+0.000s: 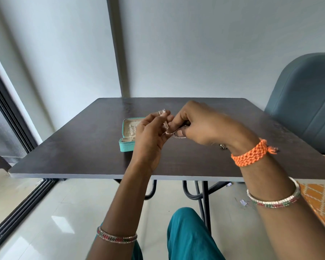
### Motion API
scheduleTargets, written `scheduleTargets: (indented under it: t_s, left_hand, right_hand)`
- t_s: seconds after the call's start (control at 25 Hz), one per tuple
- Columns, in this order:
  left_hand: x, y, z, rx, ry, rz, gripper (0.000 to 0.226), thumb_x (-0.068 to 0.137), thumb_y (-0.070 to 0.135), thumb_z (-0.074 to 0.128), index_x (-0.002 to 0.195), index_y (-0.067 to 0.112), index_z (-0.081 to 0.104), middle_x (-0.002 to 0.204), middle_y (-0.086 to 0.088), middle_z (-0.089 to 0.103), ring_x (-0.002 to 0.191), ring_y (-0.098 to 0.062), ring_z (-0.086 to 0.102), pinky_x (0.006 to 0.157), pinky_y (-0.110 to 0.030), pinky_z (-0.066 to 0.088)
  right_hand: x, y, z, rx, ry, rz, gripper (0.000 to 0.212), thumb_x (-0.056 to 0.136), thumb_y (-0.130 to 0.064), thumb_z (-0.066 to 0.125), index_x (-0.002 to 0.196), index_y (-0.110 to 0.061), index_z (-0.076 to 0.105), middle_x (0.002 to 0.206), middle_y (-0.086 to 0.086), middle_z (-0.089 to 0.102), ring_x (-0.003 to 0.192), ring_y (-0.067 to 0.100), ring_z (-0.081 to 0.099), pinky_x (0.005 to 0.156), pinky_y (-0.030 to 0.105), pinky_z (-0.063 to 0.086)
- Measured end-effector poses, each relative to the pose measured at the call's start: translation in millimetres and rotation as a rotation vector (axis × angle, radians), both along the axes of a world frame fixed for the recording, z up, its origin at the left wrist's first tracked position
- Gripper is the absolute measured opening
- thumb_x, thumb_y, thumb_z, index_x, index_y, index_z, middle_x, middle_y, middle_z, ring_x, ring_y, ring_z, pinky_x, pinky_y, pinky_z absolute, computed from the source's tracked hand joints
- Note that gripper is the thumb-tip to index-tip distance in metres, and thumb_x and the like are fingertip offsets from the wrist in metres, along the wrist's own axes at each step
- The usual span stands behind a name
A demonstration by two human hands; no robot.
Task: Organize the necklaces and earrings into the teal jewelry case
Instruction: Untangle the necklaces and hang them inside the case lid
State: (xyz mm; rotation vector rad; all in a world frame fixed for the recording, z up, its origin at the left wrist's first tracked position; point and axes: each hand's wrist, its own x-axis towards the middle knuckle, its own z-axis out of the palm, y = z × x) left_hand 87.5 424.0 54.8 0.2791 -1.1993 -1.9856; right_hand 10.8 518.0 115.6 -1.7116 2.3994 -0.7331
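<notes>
A teal-clad knee sat lowest in view, under two raised forearms. Above the dark table, the left hand and right hand met, fingers curled and pinching a thin silvery chain between them; which piece it was could not be told. The teal jewelry case stood open on the table just behind the left hand, pale lining showing. A small dark trinket lay by the right wrist. A blue chair stood at right.

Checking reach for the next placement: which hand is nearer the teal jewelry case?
Left. The left hand overlaps the open teal jewelry case at its right edge; the right hand is farther right.
</notes>
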Motion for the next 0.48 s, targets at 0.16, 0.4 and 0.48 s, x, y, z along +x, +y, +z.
scheduleTargets:
  t_s: [0.16,0.4,0.48]
  left_hand:
    - [5.1,-0.9,4.4,-0.049,-0.142,-0.177,0.026,0.096,0.018,0.043,0.077,0.007,0.057,0.062,-0.003,0.060,0.054,-0.012,0.054,0.054,-0.021,0.047]
    - [11.7,-3.7,3.9,-0.114,-0.156,-0.321,0.017,0.087,0.019,0.051,0.075,0.009,0.058,0.051,0.006,0.036,0.040,-0.001,0.024,0.038,-0.013,0.017]
    - [12.6,-6.2,2.1,-0.147,-0.140,-0.314,0.017,0.082,0.021,0.054,0.071,0.010,0.060,0.049,0.009,0.028,0.037,0.001,0.020,0.037,-0.013,0.012]
  right_hand:
    - [-4.2,-0.9,6.8,-0.028,-0.001,-0.007,0.021,0.080,-0.003,0.069,0.092,-0.018,0.077,0.060,-0.016,0.063,0.056,-0.007,0.057,0.050,0.003,0.040]
    - [-11.7,-1.3,-5.0,-0.403,-0.285,-0.017,0.018,0.076,-0.001,0.076,0.088,-0.014,0.075,0.069,-0.006,0.070,0.060,0.000,0.064,0.060,0.018,0.053]
    - [-6.4,-3.0,-14.0,-0.499,-0.327,-0.011,0.017,0.076,-0.001,0.076,0.084,-0.016,0.074,0.070,-0.005,0.071,0.063,0.002,0.066,0.062,0.018,0.055]
